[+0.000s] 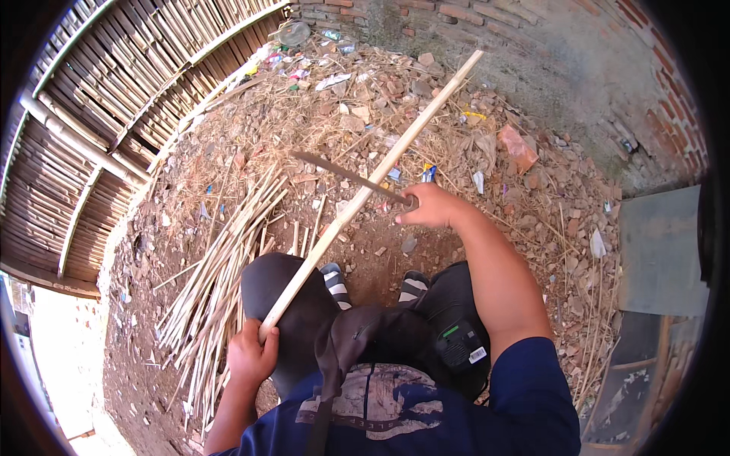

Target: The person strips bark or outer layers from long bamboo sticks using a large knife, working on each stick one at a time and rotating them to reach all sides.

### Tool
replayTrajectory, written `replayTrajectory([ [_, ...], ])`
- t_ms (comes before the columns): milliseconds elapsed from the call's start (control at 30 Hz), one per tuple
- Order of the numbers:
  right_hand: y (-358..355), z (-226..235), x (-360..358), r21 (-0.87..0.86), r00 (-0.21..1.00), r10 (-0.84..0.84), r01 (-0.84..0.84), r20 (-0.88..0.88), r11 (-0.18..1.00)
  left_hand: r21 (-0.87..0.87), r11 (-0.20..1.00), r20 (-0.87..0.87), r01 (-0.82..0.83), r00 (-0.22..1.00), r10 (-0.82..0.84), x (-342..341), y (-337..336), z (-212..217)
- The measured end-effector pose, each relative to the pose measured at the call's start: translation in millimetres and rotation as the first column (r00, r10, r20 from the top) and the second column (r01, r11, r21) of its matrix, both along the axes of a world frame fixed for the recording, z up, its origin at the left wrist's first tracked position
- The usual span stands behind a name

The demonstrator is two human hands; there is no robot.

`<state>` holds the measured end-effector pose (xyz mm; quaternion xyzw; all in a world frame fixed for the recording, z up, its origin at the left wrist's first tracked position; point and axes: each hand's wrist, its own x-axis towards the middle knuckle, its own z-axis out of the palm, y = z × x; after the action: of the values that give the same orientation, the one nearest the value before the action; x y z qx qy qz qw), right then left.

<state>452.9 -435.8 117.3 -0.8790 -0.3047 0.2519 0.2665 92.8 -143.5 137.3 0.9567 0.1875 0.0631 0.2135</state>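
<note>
A long pale bamboo strip (371, 185) slants from my left hand, over my left knee, up to the far right. Near its lower end, my left hand (252, 352) is closed around it. In my right hand (434, 205) is a long dark knife (346, 173), gripped at its near end. The blade crosses the strip around its middle and points to the far left. Whether the blade touches the strip or only passes over it, I cannot tell. Part of the knife's handle is hidden by my fingers.
A heap of thin bamboo sticks (220, 281) lies left of my knee. Rubble, straw and litter (365, 99) cover the ground ahead. A bamboo slat fence (137, 91) curves along the left, a brick wall (547, 68) stands at the back right, and a grey panel (660, 251) is at right.
</note>
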Motion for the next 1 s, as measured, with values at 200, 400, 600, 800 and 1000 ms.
replayTrajectory([
  [200, 29.2, 15.1, -23.7, -0.078, 0.96, 0.279, -0.276, 0.029, 0.958, 0.028, 1.0, 0.035, 0.01, 0.999, -0.011, -6.4, 3.3, -0.4],
  [400, 4.2, -10.3, 5.7, 0.111, 0.994, -0.017, 0.005, 0.104, 0.994, 0.017, 0.999, 0.133, 0.034, 0.991, -0.036, -6.2, 5.3, -10.1],
  [600, 18.8, -7.5, -14.7, 0.021, 0.975, 0.216, -0.217, 0.051, 0.976, -0.004, 1.0, 0.092, 0.025, 0.995, -0.025, -7.5, 6.4, -12.0],
  [800, 3.9, -2.4, 7.7, 0.121, 0.965, -0.134, 0.165, -0.226, 0.979, 0.016, 1.0, 0.074, -0.009, 0.997, 0.007, -10.6, 5.6, -6.6],
  [1000, 32.2, 6.5, -24.2, -0.006, 0.958, 0.276, -0.277, 0.076, 0.961, -0.002, 1.0, 0.068, 0.017, 0.998, -0.017, -10.5, 6.6, -4.7],
])
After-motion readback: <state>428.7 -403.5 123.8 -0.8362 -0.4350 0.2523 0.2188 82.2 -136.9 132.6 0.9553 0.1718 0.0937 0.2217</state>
